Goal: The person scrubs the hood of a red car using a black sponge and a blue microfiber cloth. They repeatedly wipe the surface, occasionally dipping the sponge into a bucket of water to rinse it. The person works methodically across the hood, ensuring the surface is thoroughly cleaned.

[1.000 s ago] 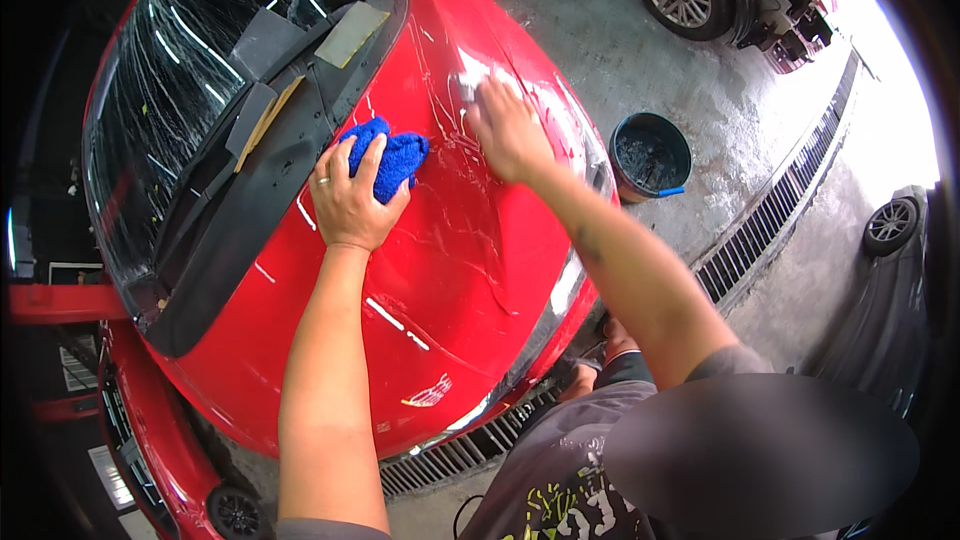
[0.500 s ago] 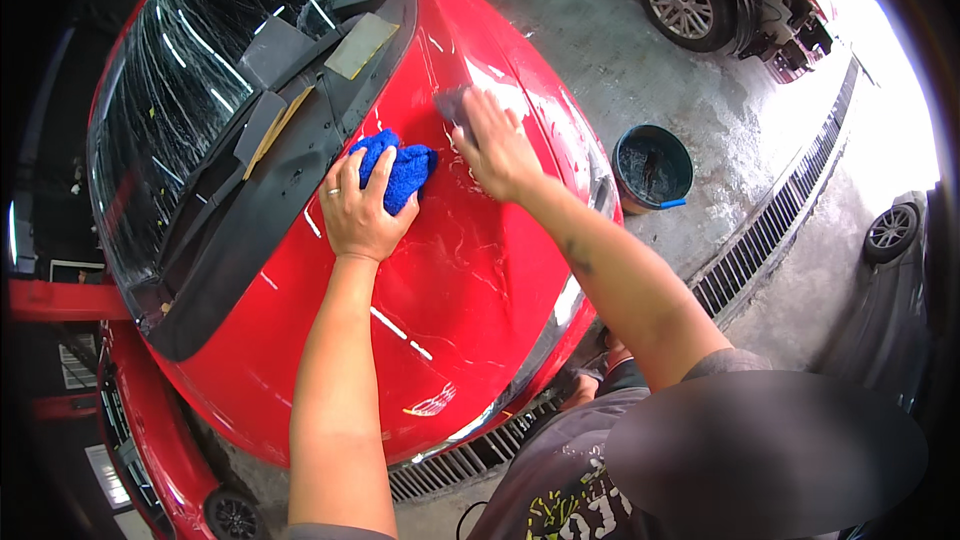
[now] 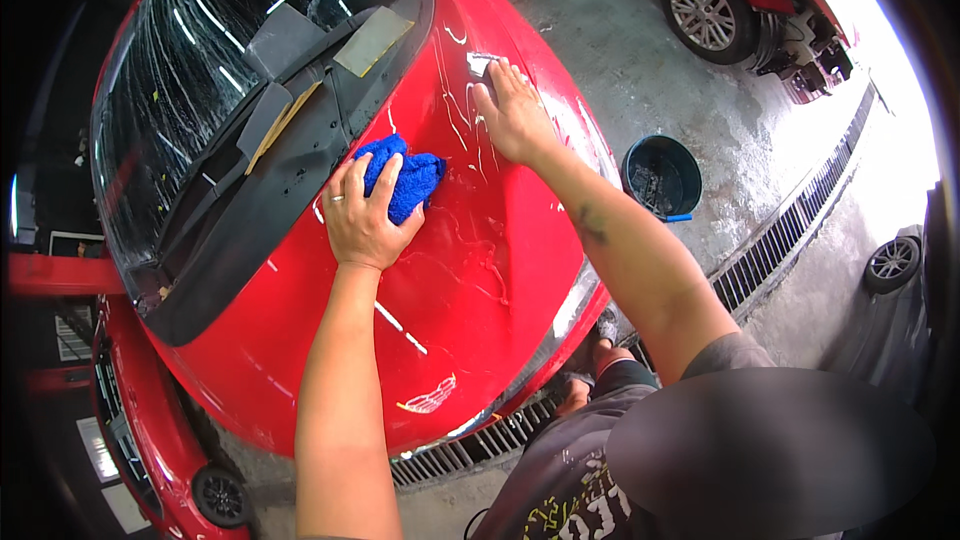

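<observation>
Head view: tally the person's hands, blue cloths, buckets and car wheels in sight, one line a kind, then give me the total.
Hands: 2 (left hand, right hand)
Blue cloth: 1
Bucket: 1
Wheels: 3 (upper right wheel, far right wheel, lower left wheel)
Total: 7
</observation>
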A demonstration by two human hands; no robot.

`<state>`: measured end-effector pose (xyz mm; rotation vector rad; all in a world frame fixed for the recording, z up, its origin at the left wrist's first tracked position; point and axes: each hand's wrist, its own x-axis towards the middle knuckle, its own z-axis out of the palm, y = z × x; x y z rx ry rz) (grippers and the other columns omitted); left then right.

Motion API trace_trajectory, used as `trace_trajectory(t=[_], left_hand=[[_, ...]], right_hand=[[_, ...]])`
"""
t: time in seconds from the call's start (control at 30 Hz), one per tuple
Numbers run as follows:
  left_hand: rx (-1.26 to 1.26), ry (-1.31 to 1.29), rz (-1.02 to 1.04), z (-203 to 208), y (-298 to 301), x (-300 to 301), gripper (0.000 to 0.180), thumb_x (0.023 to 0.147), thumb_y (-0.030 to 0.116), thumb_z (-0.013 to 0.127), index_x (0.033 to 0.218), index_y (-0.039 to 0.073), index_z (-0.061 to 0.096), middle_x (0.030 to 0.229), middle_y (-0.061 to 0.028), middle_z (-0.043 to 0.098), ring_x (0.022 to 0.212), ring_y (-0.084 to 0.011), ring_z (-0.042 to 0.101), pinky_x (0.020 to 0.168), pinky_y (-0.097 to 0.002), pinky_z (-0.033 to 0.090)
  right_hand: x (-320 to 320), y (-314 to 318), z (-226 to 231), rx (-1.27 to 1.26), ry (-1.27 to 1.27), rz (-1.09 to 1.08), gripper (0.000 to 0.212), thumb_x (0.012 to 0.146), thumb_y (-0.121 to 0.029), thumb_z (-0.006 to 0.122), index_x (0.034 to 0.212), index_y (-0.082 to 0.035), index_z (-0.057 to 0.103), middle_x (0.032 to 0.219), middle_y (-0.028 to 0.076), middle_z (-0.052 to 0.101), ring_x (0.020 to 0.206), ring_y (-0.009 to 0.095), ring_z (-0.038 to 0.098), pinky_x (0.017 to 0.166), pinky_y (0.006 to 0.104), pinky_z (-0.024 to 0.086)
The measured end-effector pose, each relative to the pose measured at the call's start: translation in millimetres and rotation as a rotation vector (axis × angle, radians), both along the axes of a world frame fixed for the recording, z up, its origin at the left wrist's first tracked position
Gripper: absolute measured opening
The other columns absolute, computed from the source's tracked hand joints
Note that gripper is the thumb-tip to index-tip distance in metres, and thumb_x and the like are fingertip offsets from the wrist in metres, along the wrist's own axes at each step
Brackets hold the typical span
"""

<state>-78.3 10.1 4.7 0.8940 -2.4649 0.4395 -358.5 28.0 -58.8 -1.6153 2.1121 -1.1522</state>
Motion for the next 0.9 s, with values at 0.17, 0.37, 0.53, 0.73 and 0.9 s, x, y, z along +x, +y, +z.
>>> trace_trajectory(t=[0.17, 0.37, 0.53, 0.73, 0.9], left_hand=[[0.007, -0.036, 0.037, 3.5, 4.4, 11.7, 0.079, 0.08, 0.042, 0.087, 0.153, 0.023, 0.066, 0.148, -0.0169, 0.061, 0.136, -0.042, 0.057, 0.117, -0.0582, 0.049], [0.023, -0.042, 0.047, 2.6, 0.5, 5.0, 0.081, 0.077, 0.039, 0.088, 0.153, 0.021, 0.065, 0.149, -0.0181, 0.06, 0.138, -0.0436, 0.057, 0.117, -0.0596, 0.047], [0.034, -0.081, 0.069, 1.1, 4.8, 6.0, 0.082, 0.077, 0.039, 0.088, 0.153, 0.02, 0.064, 0.15, -0.0195, 0.059, 0.139, -0.0444, 0.056, 0.118, -0.0598, 0.046], [0.022, -0.061, 0.092, -1.6, 1.5, 15.7, 0.082, 0.078, 0.05, 0.085, 0.154, 0.027, 0.064, 0.15, -0.0156, 0.059, 0.141, -0.0432, 0.055, 0.115, -0.062, 0.048], [0.02, -0.055, 0.08, -2.1, -5.7, -1.4, 0.083, 0.077, 0.049, 0.086, 0.154, 0.027, 0.063, 0.151, -0.0159, 0.058, 0.141, -0.0434, 0.055, 0.115, -0.0623, 0.047]], right_hand=[[74.4, 154.0, -36.8, 0.134, 0.246, 0.122, 0.088, 0.109, -0.044, 0.065, 0.175, 0.003, 0.032, 0.183, 0.027, 0.031, 0.173, 0.042, 0.023, 0.14, 0.0623, 0.014], [30.2, 39.4, 10.5, 0.052, 0.109, 0.073, 0.076, 0.118, -0.052, 0.047, 0.175, -0.004, 0.035, 0.185, 0.02, 0.03, 0.172, 0.044, 0.025, 0.139, 0.0624, 0.019], [9.5, -6.5, 15.7, -0.052, -0.013, 0.099, 0.079, 0.117, -0.05, 0.05, 0.174, 0.002, 0.034, 0.182, 0.025, 0.033, 0.171, 0.044, 0.027, 0.139, 0.0599, 0.019], [37.9, 135.0, -19.8, 0.194, 0.167, 0.3, 0.093, 0.111, -0.051, 0.061, 0.178, 0.003, 0.025, 0.187, 0.025, 0.021, 0.176, 0.041, 0.013, 0.141, 0.0617, 0.009], [-27.5, -49.2, 27.0, -0.091, 0.039, 0.067, 0.078, 0.118, -0.054, 0.045, 0.171, 0.002, 0.038, 0.178, 0.027, 0.04, 0.167, 0.045, 0.035, 0.136, 0.0598, 0.026]])
